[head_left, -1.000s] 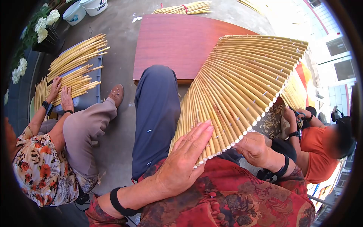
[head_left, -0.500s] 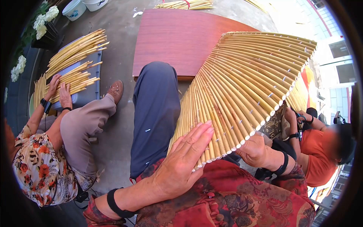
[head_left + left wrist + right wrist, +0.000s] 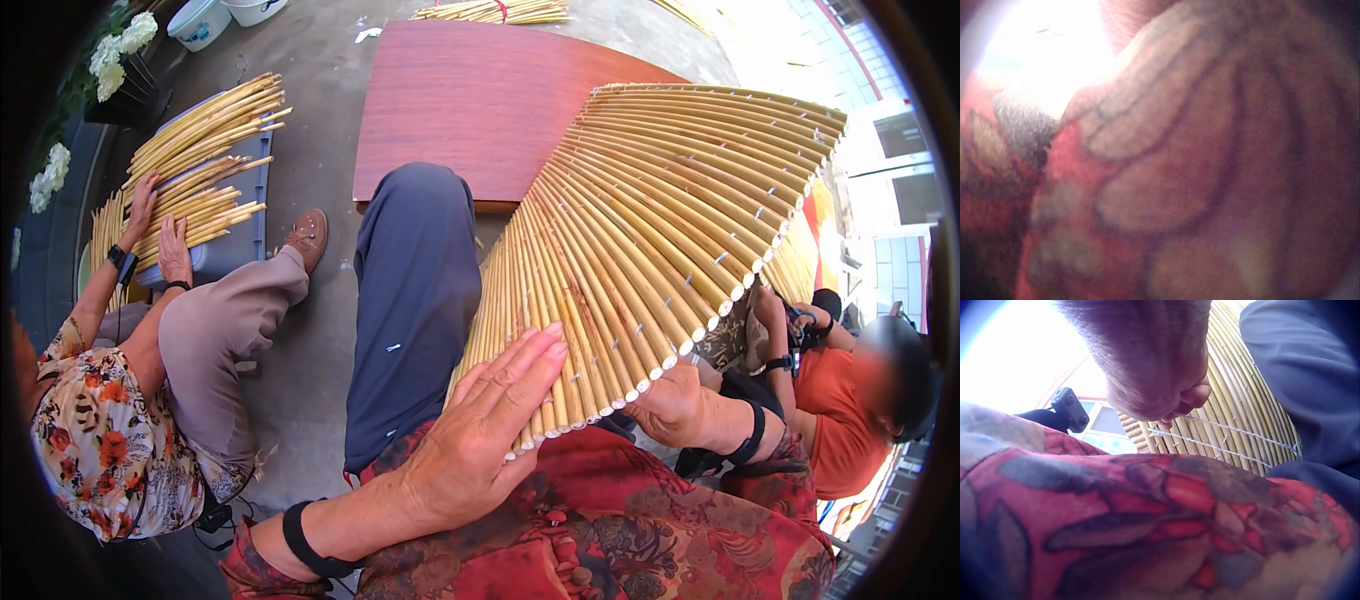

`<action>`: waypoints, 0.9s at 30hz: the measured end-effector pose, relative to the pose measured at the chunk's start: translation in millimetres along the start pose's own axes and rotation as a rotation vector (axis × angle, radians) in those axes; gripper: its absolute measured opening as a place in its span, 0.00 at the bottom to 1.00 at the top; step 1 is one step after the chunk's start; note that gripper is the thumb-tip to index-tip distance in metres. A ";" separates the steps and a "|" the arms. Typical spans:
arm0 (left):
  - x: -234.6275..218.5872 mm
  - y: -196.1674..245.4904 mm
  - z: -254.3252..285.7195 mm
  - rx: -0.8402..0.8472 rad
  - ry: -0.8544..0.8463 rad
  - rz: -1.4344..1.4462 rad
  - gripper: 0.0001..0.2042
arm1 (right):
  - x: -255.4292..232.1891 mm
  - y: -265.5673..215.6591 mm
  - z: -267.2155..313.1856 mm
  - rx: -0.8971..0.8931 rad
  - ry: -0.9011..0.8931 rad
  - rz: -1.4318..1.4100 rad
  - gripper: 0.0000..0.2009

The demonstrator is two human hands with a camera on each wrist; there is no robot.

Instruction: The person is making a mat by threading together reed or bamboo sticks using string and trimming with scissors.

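A fan-shaped mat of stitched yellow stalks [image 3: 640, 230] slants across the lap, its row of white cut ends facing the body. On its near end my left hand [image 3: 480, 440] holds on, fingers laid over the stalks and the thumb side passing under the edge. My right hand [image 3: 670, 405] is at the cut ends, partly beneath the mat. In the right wrist view its fingers [image 3: 1194, 397] are curled, and a thin white cord [image 3: 1235, 428] runs from them in two strands beside the stalks. Patterned red cloth [image 3: 1160, 187] fills the left wrist view.
A reddish wooden table [image 3: 460, 110] stands ahead, under the mat's far side. On the left, a person [image 3: 110, 430] touches loose stalks [image 3: 200, 210] on a grey-blue surface. Another person in orange [image 3: 840, 400] sits at right. White buckets [image 3: 200, 28] and a bundle of stalks [image 3: 500, 12] lie farther off.
The mat's far right corner has shifted rightward, spreading the fan a little wider. My right hand has moved slightly down along the edge; my left hand stays on the stalks.
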State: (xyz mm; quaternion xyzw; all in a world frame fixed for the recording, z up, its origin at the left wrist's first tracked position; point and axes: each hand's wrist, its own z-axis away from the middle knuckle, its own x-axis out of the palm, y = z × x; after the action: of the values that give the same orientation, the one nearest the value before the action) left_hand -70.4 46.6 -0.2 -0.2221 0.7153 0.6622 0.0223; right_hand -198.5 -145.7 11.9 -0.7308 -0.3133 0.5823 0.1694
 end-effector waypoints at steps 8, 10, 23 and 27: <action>0.4 0.3 -0.9 -0.001 -0.007 0.003 0.36 | -1.0 -6.8 -4.8 0.057 -0.055 -0.022 0.10; 1.5 -0.2 -1.1 -0.003 -0.003 0.006 0.37 | -0.7 -11.9 -11.6 0.128 -0.055 -0.092 0.10; 12.2 2.3 -6.0 0.066 0.047 -0.079 0.34 | -17.8 -37.1 -16.0 0.645 -0.114 -0.344 0.09; 13.1 1.9 -6.0 0.075 0.046 -0.114 0.34 | -22.8 -41.2 -19.3 0.813 -0.158 -0.426 0.10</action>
State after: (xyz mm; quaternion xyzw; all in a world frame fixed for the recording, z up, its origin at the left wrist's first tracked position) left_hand -81.3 37.1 -1.9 -0.2768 0.7262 0.6271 0.0518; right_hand -193.6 -127.7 59.3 -0.4780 -0.2147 0.6640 0.5334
